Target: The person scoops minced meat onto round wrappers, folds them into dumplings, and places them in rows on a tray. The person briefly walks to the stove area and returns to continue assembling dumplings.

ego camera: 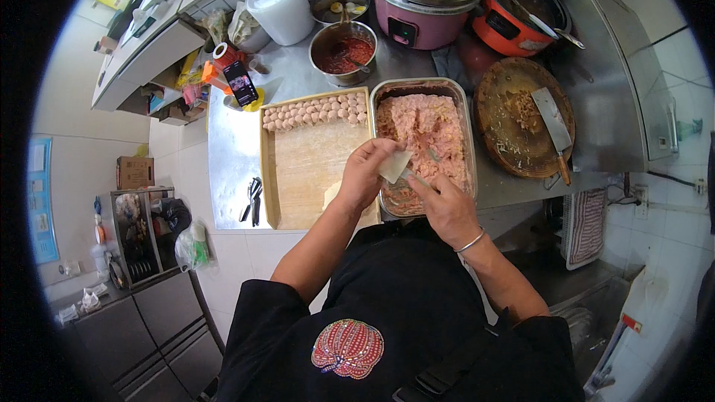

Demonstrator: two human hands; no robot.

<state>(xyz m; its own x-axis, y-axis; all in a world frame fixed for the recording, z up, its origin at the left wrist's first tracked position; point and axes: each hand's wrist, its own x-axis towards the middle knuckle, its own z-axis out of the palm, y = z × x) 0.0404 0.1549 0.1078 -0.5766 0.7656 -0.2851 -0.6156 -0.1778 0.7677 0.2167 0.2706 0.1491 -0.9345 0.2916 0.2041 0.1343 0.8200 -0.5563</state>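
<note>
My left hand (366, 170) holds a thin square dough wrapper (395, 166) over the near left part of a metal tray. In my right hand (449, 206) is a flat filling spatula (418, 178), its tip at the wrapper's lower edge. Pink minced meat filling (427, 123) fills much of the metal tray (471, 139) under both hands. To the left, a wooden tray (304, 162) carries rows of folded wontons (315, 111) along its far side. More dough wrappers (332, 194) lie near my left forearm, partly hidden by it.
A round chopping board (491, 134) with a cleaver (553, 120) on it stands at the right. Behind are a pot of red sauce (341, 53), a pink rice cooker (419, 19) and a red pot (511, 33). A propped phone (240, 82) and black-handled tools (252, 200) are at the left.
</note>
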